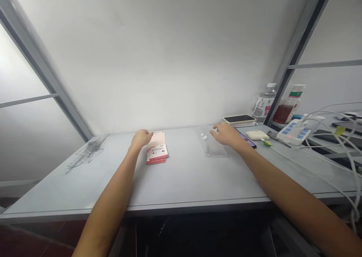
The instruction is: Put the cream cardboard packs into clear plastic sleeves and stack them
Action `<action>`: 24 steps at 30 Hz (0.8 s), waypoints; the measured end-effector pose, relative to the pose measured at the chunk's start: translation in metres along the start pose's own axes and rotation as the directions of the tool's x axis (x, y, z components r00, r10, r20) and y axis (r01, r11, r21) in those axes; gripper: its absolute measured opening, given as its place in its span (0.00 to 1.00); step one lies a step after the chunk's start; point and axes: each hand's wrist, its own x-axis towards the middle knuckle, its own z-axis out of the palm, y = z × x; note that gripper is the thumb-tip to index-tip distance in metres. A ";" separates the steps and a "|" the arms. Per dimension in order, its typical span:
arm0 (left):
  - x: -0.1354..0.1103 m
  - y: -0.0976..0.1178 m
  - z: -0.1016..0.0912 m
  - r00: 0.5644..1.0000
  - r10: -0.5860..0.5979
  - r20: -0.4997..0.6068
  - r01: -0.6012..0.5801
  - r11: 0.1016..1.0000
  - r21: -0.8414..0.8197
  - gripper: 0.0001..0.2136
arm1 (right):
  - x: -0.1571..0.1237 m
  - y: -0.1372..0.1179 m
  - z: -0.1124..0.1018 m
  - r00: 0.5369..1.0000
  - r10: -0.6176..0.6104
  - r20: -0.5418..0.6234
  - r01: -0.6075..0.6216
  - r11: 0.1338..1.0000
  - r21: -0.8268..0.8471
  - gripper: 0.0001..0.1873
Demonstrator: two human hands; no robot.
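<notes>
A small stack of red-and-white printed packets (pixel 157 153) lies on the grey table, left of centre. A pale pinkish flap or sheet (pixel 157 138) extends back from the top packet. My left hand (pixel 141 138) is at the upper left edge of that pale part, fingers curled together against it. Right of centre lies a clear plastic bag (pixel 215 149), flat on the table. Two small white pieces (pixel 204 136), like earbuds, rest at its left side. Over the bag's far right corner is my right hand (pixel 224 134), thumb and fingers apart, nothing visible in it.
Beyond my right hand are a phone on a white box (pixel 239 119), another phone (pixel 246 137), a white case (pixel 256 135) and a water bottle (pixel 264 104). A power strip (pixel 294 132) with tangled white cables stands at right. Dark scribble-like marks (pixel 89 153) are at left.
</notes>
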 end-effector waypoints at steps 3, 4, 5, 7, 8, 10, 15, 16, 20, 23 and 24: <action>-0.006 0.011 0.003 0.991 0.137 -0.009 -0.137 0.980 -0.142 0.12 | -0.008 -0.012 -0.006 0.988 -0.156 -0.005 0.152 0.955 0.256 0.16; -0.010 0.015 0.006 0.984 0.175 -0.025 -0.177 0.969 -0.172 0.12 | -0.013 -0.019 -0.006 0.979 -0.201 -0.033 0.200 0.922 0.332 0.16; -0.013 0.019 0.009 0.976 0.216 -0.038 -0.219 0.957 -0.190 0.11 | -0.018 -0.026 -0.005 0.964 -0.263 -0.037 0.257 0.889 0.379 0.15; -0.022 0.027 0.016 0.952 0.306 -0.025 -0.304 0.926 -0.222 0.11 | -0.030 -0.041 -0.001 0.925 -0.377 -0.049 0.359 0.822 0.441 0.12; -0.027 0.031 0.019 0.934 0.357 0.002 -0.345 0.905 -0.247 0.11 | -0.035 -0.049 0.001 0.894 -0.448 -0.035 0.411 0.786 0.462 0.12; -0.037 0.038 0.023 0.901 0.432 0.035 -0.406 0.870 -0.279 0.10 | -0.045 -0.060 0.006 0.835 -0.549 -0.016 0.485 0.724 0.491 0.13; -0.047 0.046 0.022 0.886 0.464 0.021 -0.451 0.871 -0.196 0.07 | -0.050 -0.065 0.005 0.797 -0.605 -0.009 0.533 0.696 0.481 0.13; -0.046 0.045 0.021 0.888 0.459 0.014 -0.451 0.876 -0.171 0.07 | -0.048 -0.062 0.003 0.814 -0.581 -0.014 0.517 0.712 0.475 0.12; -0.039 0.040 0.019 0.889 0.456 -0.036 -0.456 0.881 -0.124 0.07 | -0.031 -0.044 -0.006 0.917 -0.397 -0.046 0.377 0.821 0.428 0.12; -0.034 0.036 0.018 0.900 0.426 -0.089 -0.435 0.887 -0.153 0.07 | -0.015 -0.026 -0.007 0.980 -0.195 -0.029 0.195 0.935 0.296 0.13; -0.033 0.036 0.017 0.910 0.404 -0.097 -0.415 0.895 -0.162 0.08 | -0.010 -0.019 -0.006 0.992 -0.124 -0.009 0.123 0.966 0.225 0.13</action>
